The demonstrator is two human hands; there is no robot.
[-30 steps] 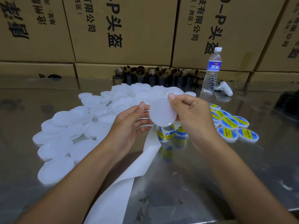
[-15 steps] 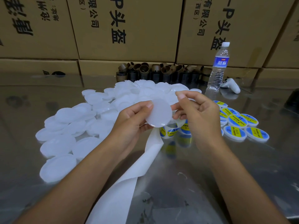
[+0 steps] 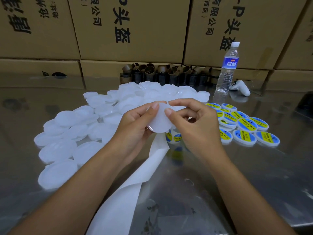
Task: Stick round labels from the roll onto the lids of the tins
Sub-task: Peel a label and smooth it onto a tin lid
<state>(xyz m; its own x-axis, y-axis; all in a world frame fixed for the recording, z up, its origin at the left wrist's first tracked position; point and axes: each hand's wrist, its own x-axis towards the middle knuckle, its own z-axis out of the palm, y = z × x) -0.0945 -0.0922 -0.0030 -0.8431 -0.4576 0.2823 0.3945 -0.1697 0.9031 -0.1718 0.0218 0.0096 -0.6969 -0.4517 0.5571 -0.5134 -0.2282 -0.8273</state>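
Two bare hands hold one white round lid up over a steel table. The lid stands nearly upright on its edge with a blank flat face toward the viewer. Being round, it has no long axis.

The left hand grips the lid from the left, thumb on the near face by the upper rim and fingers curled behind. The right hand pinches the upper right rim between thumb and forefinger, with its other fingers loosely curled. The lid's lower edge hangs free below both thumbs.

Just under the fingers, partly hidden by them, stands the roll, showing blue and yellow labels. From there a white backing strip trails down between the forearms toward the viewer.

Left of the left fingers and beyond them, plain lids lie in an overlapping spread that reaches behind the held lid. Right of the right fingers sits a cluster of labelled lids, faces up, some overlapping.

Open steel shows beneath the right wrist and out to the right of the strip.

Well beyond the fingertips, a row of brown cores lines the table's back edge before a wall of boxes. A bottle stands upright beyond the right fingers, with a small white device lying beside it.
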